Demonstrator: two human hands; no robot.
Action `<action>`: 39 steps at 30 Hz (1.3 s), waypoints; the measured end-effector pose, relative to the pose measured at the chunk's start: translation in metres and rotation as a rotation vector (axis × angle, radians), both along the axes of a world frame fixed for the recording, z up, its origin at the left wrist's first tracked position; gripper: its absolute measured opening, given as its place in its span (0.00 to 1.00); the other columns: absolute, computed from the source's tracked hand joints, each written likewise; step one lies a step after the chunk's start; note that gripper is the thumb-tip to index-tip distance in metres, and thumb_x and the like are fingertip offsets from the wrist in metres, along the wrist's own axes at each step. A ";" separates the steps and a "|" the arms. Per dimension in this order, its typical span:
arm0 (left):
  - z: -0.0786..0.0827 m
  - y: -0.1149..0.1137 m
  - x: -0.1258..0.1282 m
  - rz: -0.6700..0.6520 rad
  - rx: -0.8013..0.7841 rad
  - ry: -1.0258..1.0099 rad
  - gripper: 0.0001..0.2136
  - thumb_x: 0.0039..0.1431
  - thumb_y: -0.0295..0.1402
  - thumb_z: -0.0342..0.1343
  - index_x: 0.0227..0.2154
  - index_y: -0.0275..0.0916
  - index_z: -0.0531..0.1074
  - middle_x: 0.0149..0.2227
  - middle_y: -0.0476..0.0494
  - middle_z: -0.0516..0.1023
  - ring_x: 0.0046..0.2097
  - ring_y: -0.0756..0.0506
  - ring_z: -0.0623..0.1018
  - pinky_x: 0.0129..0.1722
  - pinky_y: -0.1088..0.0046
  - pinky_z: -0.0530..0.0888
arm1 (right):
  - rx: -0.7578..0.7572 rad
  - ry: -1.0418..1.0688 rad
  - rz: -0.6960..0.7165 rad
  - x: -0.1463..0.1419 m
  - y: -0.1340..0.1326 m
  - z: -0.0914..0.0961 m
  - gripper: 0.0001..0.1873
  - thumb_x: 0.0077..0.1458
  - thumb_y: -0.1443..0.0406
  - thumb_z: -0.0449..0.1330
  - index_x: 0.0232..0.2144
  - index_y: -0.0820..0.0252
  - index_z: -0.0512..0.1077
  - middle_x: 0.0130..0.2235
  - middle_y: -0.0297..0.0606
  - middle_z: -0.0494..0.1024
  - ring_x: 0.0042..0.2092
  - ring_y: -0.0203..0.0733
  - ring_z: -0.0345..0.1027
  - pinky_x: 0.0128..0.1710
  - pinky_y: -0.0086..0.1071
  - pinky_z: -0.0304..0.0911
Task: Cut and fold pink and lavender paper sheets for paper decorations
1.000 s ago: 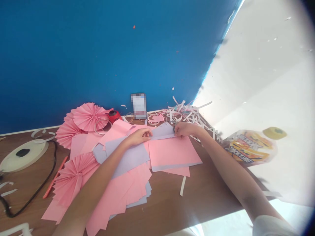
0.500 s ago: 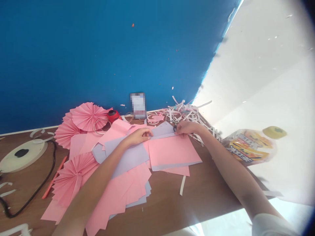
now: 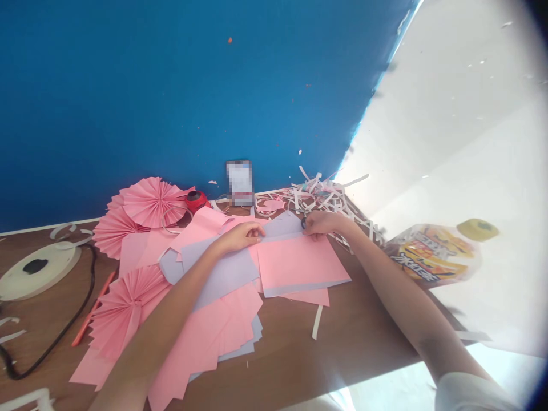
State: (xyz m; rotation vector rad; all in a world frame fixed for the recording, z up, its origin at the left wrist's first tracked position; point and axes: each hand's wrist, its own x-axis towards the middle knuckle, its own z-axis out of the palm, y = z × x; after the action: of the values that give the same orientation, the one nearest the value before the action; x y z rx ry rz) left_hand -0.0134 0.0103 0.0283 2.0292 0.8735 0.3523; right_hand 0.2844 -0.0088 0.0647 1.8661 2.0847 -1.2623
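Note:
A pink sheet of paper [image 3: 302,262] with a purple underside lies in front of me, a narrow purple strip folded over along its far edge. My left hand [image 3: 240,235] is closed at the far left corner, thumb and fingers pinching the fold. At the far right corner my right hand [image 3: 320,224] is closed on the same fold. Beside its fingertips shows a small black ring [image 3: 303,222], like a scissors handle, mostly hidden. A purple sheet [image 3: 222,277] lies under my left forearm, over a spread of pink sheets [image 3: 205,334].
Pink pleated paper fans [image 3: 160,202] rest at the left, near a red round object [image 3: 197,200]. A phone [image 3: 240,182] leans on the blue wall. Paper strips [image 3: 321,197] pile at the back right. A drink bottle [image 3: 440,254] stands right; a glue-gun-like cream device [image 3: 40,271] lies left.
Almost nothing differs. Both hands stay at the fold, and the whole view has shifted very slightly.

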 end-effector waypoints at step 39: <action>0.012 -0.004 -0.004 -0.192 0.112 0.164 0.17 0.64 0.33 0.44 0.52 0.46 0.71 0.40 0.45 0.67 0.42 0.47 0.69 0.45 0.73 0.65 | 0.261 -0.577 -0.094 0.004 0.000 0.012 0.17 0.48 0.55 0.58 0.31 0.63 0.77 0.30 0.47 0.77 0.36 0.50 0.72 0.32 0.33 0.59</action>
State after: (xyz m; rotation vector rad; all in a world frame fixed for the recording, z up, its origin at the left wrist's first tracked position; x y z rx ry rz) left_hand -0.0171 0.0066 0.0404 2.2501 0.7632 0.1316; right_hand 0.2879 -0.0088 0.0765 2.1186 1.9143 -0.3843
